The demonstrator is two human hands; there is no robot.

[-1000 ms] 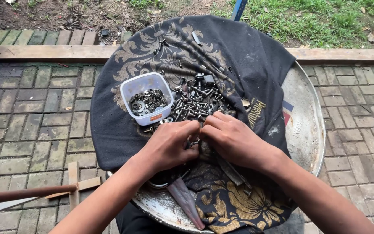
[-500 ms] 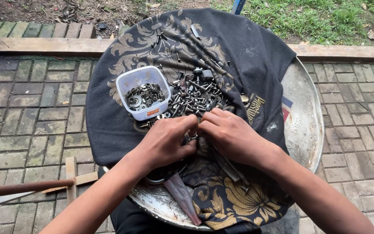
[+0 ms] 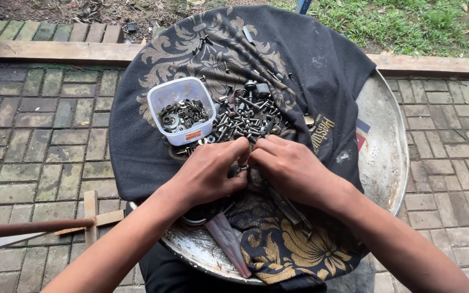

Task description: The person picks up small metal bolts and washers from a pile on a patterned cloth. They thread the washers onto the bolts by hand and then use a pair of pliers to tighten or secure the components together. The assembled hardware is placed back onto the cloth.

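1. A small dark metal piece [image 3: 243, 169] was pinched between the fingertips of both hands, just below the heap of screws; its long axis and heading could not be told, as the fingers hid most of it.
2. The left hand [image 3: 208, 172] was curled with its grip closed on the piece from the left; the right hand [image 3: 291, 168] was closed on it from the right, fingertips touching.
3. The heap of screws and bolts [image 3: 245, 116] was spread just above the hands, the pieces pointing every way.
4. A clear, square plastic tub [image 3: 182, 110] with rounded corners was set left of the heap, touching it, holding washers and nuts; a small orange label was seen on its near wall.
5. All was laid on a black cloth [image 3: 310, 65] with gold ornament and a gold print at the right.
6. The cloth was draped over a round metal tray [image 3: 384, 146], set on grey brick paving [image 3: 33, 141].
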